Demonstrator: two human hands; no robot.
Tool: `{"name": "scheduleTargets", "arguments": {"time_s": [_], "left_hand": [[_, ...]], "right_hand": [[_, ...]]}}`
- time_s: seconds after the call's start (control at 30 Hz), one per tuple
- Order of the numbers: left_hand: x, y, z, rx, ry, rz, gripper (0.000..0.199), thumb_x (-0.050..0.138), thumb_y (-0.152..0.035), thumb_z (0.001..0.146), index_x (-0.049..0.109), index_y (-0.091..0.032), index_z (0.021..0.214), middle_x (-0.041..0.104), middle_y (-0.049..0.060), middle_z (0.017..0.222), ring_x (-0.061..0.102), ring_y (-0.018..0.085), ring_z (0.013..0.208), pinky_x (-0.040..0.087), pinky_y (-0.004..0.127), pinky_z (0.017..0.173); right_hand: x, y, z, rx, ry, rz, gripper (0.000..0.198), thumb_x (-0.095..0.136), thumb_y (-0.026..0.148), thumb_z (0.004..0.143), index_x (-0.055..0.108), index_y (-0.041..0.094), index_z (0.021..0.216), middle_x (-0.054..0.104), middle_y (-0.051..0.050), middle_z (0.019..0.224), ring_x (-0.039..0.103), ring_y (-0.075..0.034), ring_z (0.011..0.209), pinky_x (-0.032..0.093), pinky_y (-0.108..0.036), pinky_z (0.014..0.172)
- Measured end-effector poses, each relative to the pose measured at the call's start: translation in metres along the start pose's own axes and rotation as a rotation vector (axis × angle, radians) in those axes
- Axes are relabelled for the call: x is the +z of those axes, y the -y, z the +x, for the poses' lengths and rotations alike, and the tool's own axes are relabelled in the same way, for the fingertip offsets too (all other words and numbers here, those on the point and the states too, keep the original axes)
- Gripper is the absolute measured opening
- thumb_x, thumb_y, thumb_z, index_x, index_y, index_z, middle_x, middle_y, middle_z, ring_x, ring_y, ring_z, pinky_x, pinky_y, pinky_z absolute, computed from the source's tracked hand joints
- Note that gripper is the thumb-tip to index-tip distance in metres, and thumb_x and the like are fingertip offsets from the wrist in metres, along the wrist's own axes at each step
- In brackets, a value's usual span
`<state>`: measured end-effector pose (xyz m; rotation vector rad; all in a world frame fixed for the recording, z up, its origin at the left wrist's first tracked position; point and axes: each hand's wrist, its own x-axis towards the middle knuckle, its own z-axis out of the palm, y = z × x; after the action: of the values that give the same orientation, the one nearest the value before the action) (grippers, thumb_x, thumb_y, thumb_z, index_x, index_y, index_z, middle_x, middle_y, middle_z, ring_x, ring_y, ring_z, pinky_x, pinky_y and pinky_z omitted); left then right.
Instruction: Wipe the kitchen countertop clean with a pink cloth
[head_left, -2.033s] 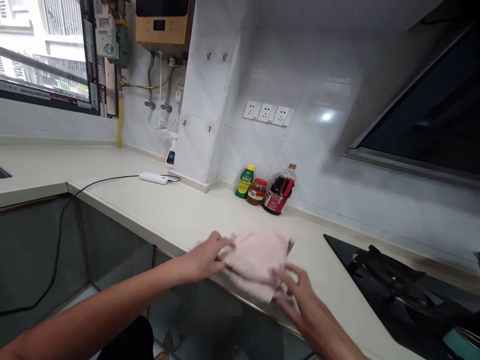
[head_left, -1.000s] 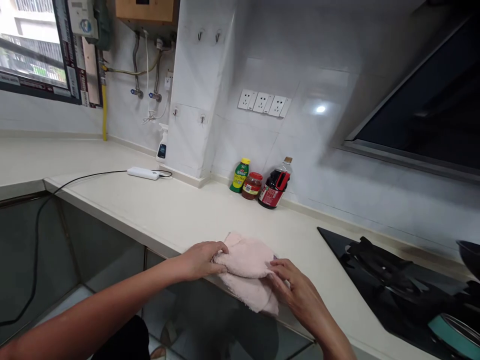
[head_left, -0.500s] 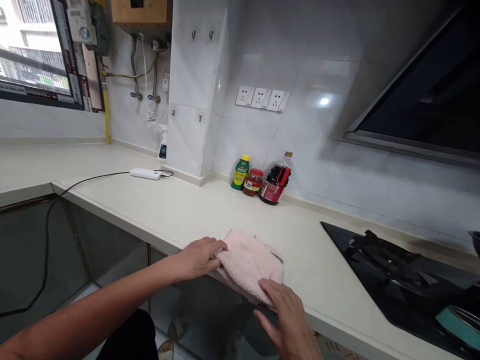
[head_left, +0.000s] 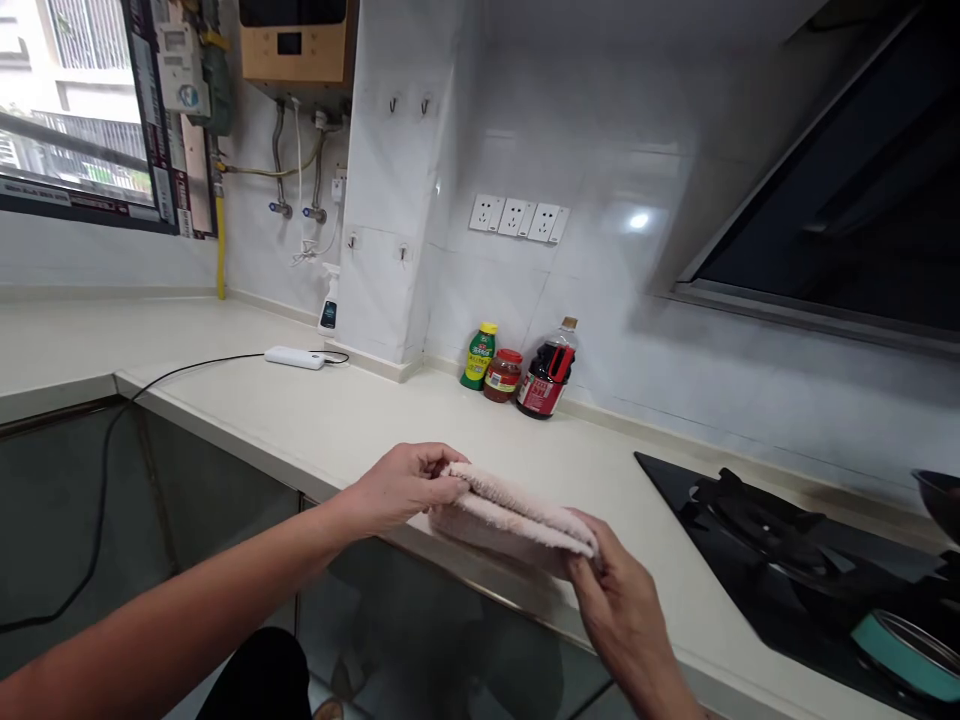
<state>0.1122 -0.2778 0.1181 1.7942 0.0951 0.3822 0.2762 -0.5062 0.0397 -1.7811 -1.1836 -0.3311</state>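
A folded pink fluffy cloth [head_left: 517, 515] is held up between my two hands at the front edge of the counter. Its upper edge shows two layers, and its face hangs down toward the counter's edge. My left hand [head_left: 409, 485] pinches the left corner between thumb and fingers. At the right end of the cloth, my right hand [head_left: 619, 590] is closed on the other corner, thumb on the near side. Most of the right fingers are hidden behind the cloth.
Against the wall stand a green bottle [head_left: 478, 357], a red-lidded jar [head_left: 503, 376] and a large dark sauce bottle [head_left: 547, 370]. A gas stove [head_left: 757, 540] with a teal pan [head_left: 911, 655] is at the right. A cabled white device [head_left: 294, 357] and spray bottle [head_left: 328, 300] are at left.
The pink cloth lay flat on the counter and is now lifted and tilted upright. My right hand has gone from resting open on it to gripping its right corner.
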Motion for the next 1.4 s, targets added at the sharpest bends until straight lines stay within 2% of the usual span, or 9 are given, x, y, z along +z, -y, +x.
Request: {"name": "scheduleTargets", "arguments": {"time_s": [0.13, 0.4, 0.5, 0.67, 0.8, 0.9, 1.03, 1.23, 1.4], "left_hand": [[-0.005, -0.015, 0.004, 0.108, 0.072, 0.042, 0.043, 0.074, -0.028, 0.069, 0.065, -0.016, 0.109, 0.068, 0.003, 0.093, 0.061, 0.016, 0.085, 0.049, 0.028, 0.076], [-0.013, -0.007, 0.089, 0.352, -0.279, 0.516, 0.034, 0.051, -0.011, 0.076, 0.066, -0.017, 0.106, 0.066, 0.004, 0.101, 0.060, 0.018, 0.093, 0.049, 0.029, 0.085], [-0.012, 0.007, 0.087, 0.375, -0.232, 0.590, 0.030, 0.053, -0.012, 0.078, 0.066, -0.018, 0.104, 0.065, 0.006, 0.102, 0.061, 0.018, 0.093, 0.049, 0.031, 0.087], [-0.033, 0.059, 0.050, 0.247, 0.091, 0.761, 0.031, 0.068, -0.019, 0.069, 0.073, -0.024, 0.099, 0.066, 0.003, 0.097, 0.066, 0.020, 0.089, 0.051, 0.027, 0.080], [-0.076, 0.088, 0.042, 0.104, -0.027, 0.898, 0.028, 0.059, -0.034, 0.083, 0.071, -0.024, 0.107, 0.066, 0.007, 0.112, 0.066, 0.022, 0.102, 0.051, 0.029, 0.088], [-0.111, 0.105, 0.047, 0.041, -0.222, 0.962, 0.034, 0.050, -0.040, 0.089, 0.068, -0.020, 0.110, 0.062, 0.013, 0.119, 0.063, 0.028, 0.106, 0.048, 0.040, 0.095], [-0.139, 0.131, 0.047, -0.046, -0.383, 1.038, 0.037, 0.049, -0.043, 0.089, 0.070, -0.019, 0.107, 0.062, 0.016, 0.118, 0.059, 0.034, 0.111, 0.043, 0.052, 0.099], [-0.143, 0.150, 0.042, -0.067, -0.439, 1.033, 0.045, 0.045, -0.058, 0.091, 0.070, -0.026, 0.111, 0.065, 0.011, 0.120, 0.056, 0.033, 0.120, 0.039, 0.051, 0.103], [-0.144, 0.144, 0.041, -0.082, -0.459, 0.966, 0.047, 0.035, -0.053, 0.095, 0.070, -0.026, 0.108, 0.069, 0.008, 0.117, 0.059, 0.029, 0.117, 0.043, 0.043, 0.099]], "right_hand": [[-0.022, 0.016, 0.026, 0.083, 0.060, 0.131, 0.040, 0.051, 0.052, 0.097, 0.061, 0.025, 0.125, 0.066, -0.005, 0.119, 0.062, -0.021, 0.098, 0.052, -0.025, 0.076], [-0.020, -0.014, 0.102, -0.164, -0.116, -0.117, 0.033, 0.047, 0.036, 0.094, 0.064, 0.025, 0.119, 0.065, -0.005, 0.116, 0.059, -0.024, 0.107, 0.045, -0.037, 0.093], [-0.016, -0.030, 0.091, -0.162, -0.027, -0.212, 0.034, 0.044, 0.033, 0.093, 0.064, 0.026, 0.119, 0.066, -0.007, 0.117, 0.058, -0.026, 0.108, 0.044, -0.043, 0.094], [-0.018, -0.051, 0.040, 0.014, 0.440, -0.372, 0.025, 0.057, 0.046, 0.090, 0.071, 0.037, 0.109, 0.063, -0.004, 0.128, 0.053, -0.033, 0.120, 0.037, -0.057, 0.100], [-0.015, -0.049, 0.053, 0.113, 0.384, -0.177, 0.041, 0.046, 0.063, 0.095, 0.069, 0.033, 0.112, 0.061, -0.006, 0.132, 0.049, -0.031, 0.128, 0.034, -0.056, 0.110], [0.022, -0.037, 0.083, 0.214, 0.420, -0.091, 0.059, 0.031, 0.064, 0.100, 0.054, 0.025, 0.138, 0.051, -0.010, 0.146, 0.043, -0.028, 0.137, 0.030, -0.052, 0.117], [0.105, -0.003, 0.099, 0.291, 0.700, -0.330, 0.073, 0.035, 0.069, 0.098, 0.033, 0.024, 0.156, 0.019, -0.014, 0.164, 0.009, -0.042, 0.150, 0.005, -0.071, 0.117], [0.179, 0.046, 0.105, -0.085, 0.873, -0.244, 0.080, 0.050, 0.064, 0.094, 0.025, 0.026, 0.159, 0.008, -0.012, 0.166, -0.005, -0.044, 0.149, 0.002, -0.069, 0.118], [0.196, 0.031, 0.142, -0.285, 0.978, -0.129, 0.080, 0.052, 0.046, 0.094, 0.016, 0.019, 0.160, 0.018, -0.008, 0.165, 0.008, -0.026, 0.152, 0.010, -0.049, 0.124]]}}
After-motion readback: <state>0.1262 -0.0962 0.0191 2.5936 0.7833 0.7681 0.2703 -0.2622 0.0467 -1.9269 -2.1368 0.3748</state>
